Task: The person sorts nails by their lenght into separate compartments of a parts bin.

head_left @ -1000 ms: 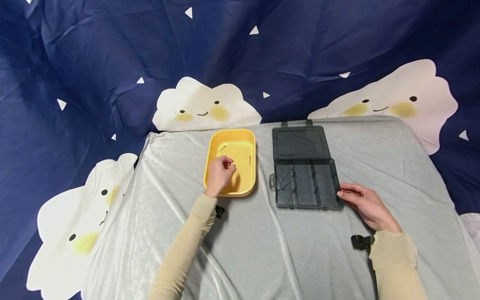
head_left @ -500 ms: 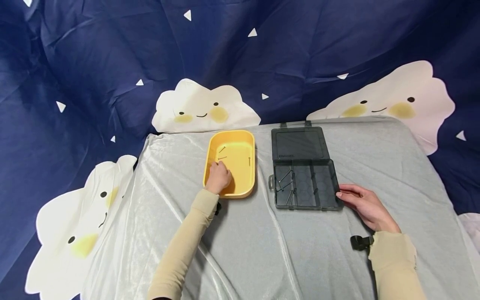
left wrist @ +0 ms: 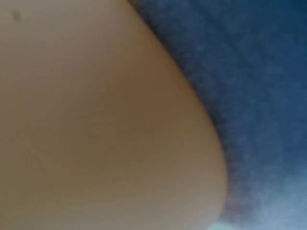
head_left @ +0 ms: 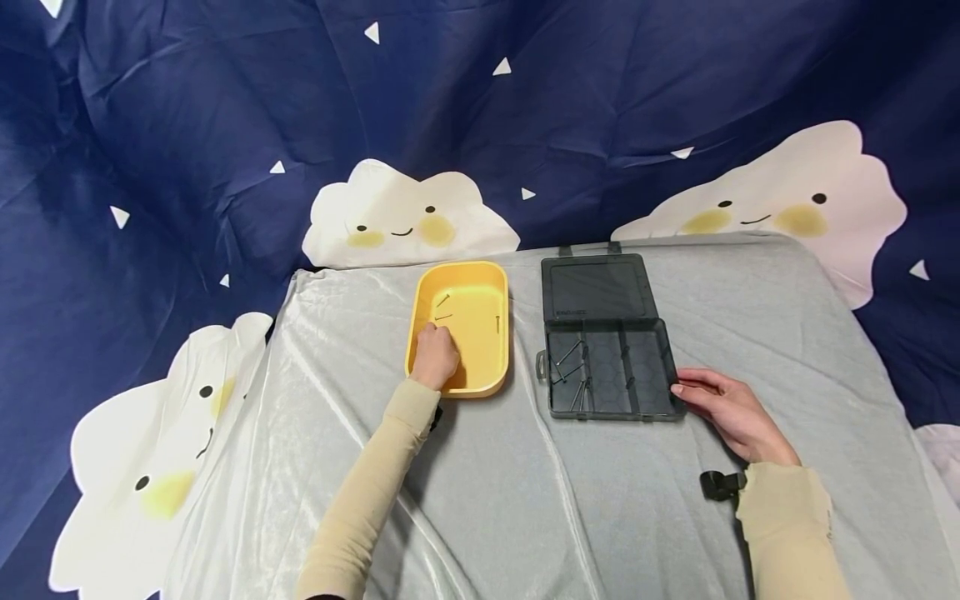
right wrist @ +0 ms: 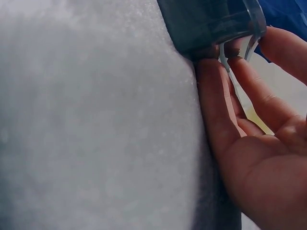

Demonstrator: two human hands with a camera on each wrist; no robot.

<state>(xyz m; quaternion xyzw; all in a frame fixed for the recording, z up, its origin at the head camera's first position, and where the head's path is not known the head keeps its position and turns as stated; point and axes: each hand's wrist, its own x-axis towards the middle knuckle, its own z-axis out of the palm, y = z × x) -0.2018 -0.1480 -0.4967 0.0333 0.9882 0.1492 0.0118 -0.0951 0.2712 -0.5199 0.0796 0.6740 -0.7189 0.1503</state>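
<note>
In the head view my left hand (head_left: 437, 357) reaches down into a yellow tray (head_left: 501, 358). Its fingers point downward, and its fingertips are hidden behind its back. Beyond it on the tray floor lie thin metal fasteners, perhaps screws (head_left: 443, 301), with another by the right wall. My right hand (head_left: 738, 415) touches the right side of a dark translucent compartment box (head_left: 617, 414) with thumb and fingertips. The right wrist view shows those fairly straight fingers (right wrist: 216, 103) against the box's wall. Several long screws (head_left: 579, 392) lie in the box's left compartment. Skin fills most of the left wrist view.
The compartment box's lid (head_left: 598, 287) lies folded back behind it. A clasp (head_left: 541, 365) sticks out on its left side. Grey cloth (head_left: 495, 492) covers the table, and a dark blue curtain (head_left: 585, 108) printed with clouds hangs along the back edge.
My left hand has lowered into the yellow tray and turned, so its fingertips have gone out of sight. My right hand has stayed at the compartment box.
</note>
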